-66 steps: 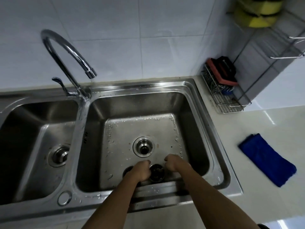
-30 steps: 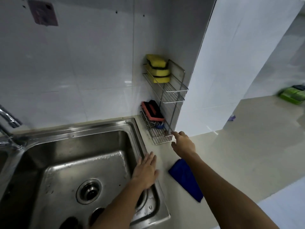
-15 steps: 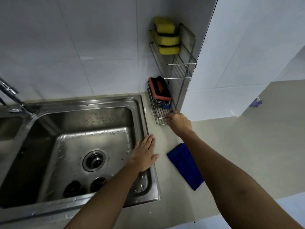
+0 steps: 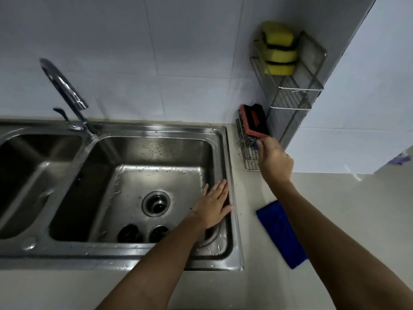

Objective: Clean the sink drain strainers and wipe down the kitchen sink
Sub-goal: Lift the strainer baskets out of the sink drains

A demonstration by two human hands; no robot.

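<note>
Two dark drain strainers [image 4: 129, 232] [image 4: 158, 232] lie on the floor of the right sink basin [image 4: 156, 153], in front of its open drain [image 4: 156, 203]. My left hand [image 4: 214, 204] rests flat with straight fingers on the basin's right rim. My right hand [image 4: 276, 162] reaches into the lower tier of the wire rack [image 4: 250, 163], its fingers curled on a small blue item [image 4: 256, 144] next to a steel scourer [image 4: 244, 137]. My fingers hide most of that item.
A red and black brush [image 4: 254, 120] leans in the rack, with yellow sponges [image 4: 278, 50] on the upper shelf. A folded blue cloth [image 4: 281, 233] lies on the counter right of the sink. The faucet [image 4: 67, 92] stands between the two basins; the left basin [image 4: 33, 175] is partly in view.
My right hand has moved from the rack's front edge deeper in, onto the blue item. The left hand stays flat on the rim. The view has swung left.
</note>
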